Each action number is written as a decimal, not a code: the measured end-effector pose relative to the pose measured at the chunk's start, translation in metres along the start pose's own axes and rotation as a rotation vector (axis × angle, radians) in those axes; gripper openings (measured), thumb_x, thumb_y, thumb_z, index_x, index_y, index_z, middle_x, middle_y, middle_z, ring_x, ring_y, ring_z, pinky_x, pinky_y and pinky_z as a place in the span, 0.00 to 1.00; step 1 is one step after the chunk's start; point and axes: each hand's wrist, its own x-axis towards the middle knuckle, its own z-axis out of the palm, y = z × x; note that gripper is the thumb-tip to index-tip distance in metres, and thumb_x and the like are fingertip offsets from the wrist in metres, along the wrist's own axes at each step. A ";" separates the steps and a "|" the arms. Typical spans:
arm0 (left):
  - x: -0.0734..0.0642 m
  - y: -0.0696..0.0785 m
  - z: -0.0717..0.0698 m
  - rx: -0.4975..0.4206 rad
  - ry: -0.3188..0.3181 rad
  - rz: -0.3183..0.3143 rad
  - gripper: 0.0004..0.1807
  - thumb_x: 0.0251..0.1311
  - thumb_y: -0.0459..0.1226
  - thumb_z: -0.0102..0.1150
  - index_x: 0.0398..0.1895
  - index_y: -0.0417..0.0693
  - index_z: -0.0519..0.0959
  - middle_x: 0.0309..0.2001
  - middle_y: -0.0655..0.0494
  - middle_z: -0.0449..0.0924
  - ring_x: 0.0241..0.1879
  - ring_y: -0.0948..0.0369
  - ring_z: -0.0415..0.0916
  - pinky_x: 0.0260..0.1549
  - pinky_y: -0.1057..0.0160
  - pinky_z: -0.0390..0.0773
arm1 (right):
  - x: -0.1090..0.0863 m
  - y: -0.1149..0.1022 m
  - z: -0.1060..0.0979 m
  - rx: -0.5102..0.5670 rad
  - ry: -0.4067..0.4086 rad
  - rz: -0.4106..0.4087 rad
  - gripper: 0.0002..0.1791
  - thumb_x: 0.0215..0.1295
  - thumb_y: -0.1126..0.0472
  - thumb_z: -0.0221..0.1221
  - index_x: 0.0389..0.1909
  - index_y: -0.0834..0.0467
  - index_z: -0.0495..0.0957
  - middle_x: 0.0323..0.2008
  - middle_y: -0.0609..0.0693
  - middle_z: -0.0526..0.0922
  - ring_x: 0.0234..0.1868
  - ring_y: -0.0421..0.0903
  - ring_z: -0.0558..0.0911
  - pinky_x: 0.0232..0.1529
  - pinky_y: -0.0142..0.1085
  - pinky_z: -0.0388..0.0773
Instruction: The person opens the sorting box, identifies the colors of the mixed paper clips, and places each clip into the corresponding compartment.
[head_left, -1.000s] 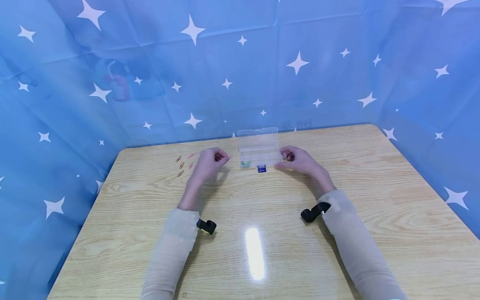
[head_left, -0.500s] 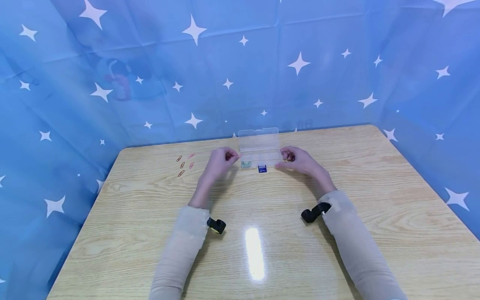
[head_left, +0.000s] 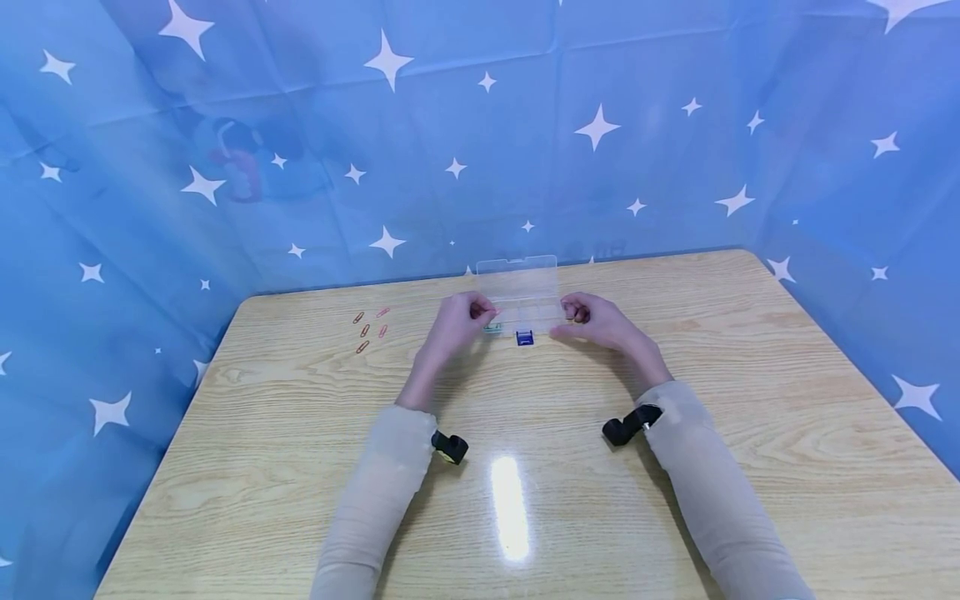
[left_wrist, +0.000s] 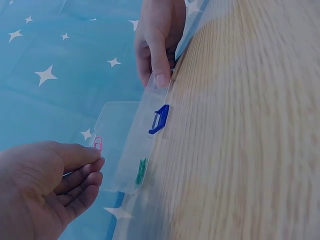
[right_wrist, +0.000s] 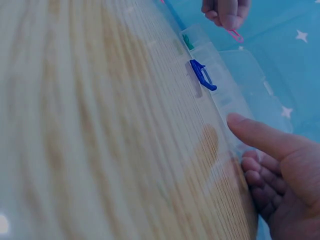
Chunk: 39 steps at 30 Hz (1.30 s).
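Note:
A clear plastic compartment box [head_left: 536, 315] stands near the table's back edge, its lid [head_left: 517, 279] raised. A blue latch [head_left: 524, 338] hangs at its front. Green paper clips [left_wrist: 141, 171] lie in the leftmost compartment. My left hand [head_left: 459, 323] pinches a pink paper clip [left_wrist: 98, 143] between thumb and forefinger, above the left part of the box. At the other end my right hand [head_left: 596, 321] holds the box, its thumb [right_wrist: 245, 127] on the front side and the other fingers curled by the end wall.
To the left on the wooden table [head_left: 300, 467] lie several loose paper clips: brown ones [head_left: 364, 331] and pink ones [head_left: 382, 331]. A blue curtain [head_left: 480, 133] with white stars hangs right behind the table's back edge.
My left hand has moved right with the pink paper clip, from the table beside the loose clips to above the box. The right hand and the box have stayed in place.

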 end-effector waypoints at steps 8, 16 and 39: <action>0.007 0.004 0.008 -0.011 -0.010 0.006 0.05 0.69 0.33 0.61 0.38 0.38 0.83 0.34 0.50 0.82 0.34 0.58 0.78 0.35 0.64 0.79 | -0.001 -0.002 0.001 -0.009 0.002 0.021 0.22 0.64 0.53 0.70 0.45 0.63 0.71 0.35 0.54 0.69 0.36 0.51 0.67 0.40 0.44 0.62; 0.012 0.007 0.015 0.040 -0.034 0.011 0.06 0.70 0.33 0.59 0.41 0.37 0.83 0.37 0.48 0.83 0.37 0.57 0.79 0.38 0.64 0.80 | 0.000 -0.002 0.002 -0.018 0.015 0.027 0.23 0.64 0.53 0.70 0.47 0.63 0.72 0.35 0.54 0.69 0.36 0.51 0.67 0.41 0.43 0.63; 0.009 -0.001 0.013 0.024 -0.047 0.035 0.07 0.68 0.32 0.61 0.44 0.37 0.83 0.41 0.47 0.84 0.42 0.56 0.80 0.44 0.64 0.80 | 0.000 0.000 0.000 0.002 0.004 0.037 0.24 0.64 0.52 0.70 0.49 0.62 0.71 0.37 0.55 0.69 0.37 0.51 0.67 0.41 0.44 0.63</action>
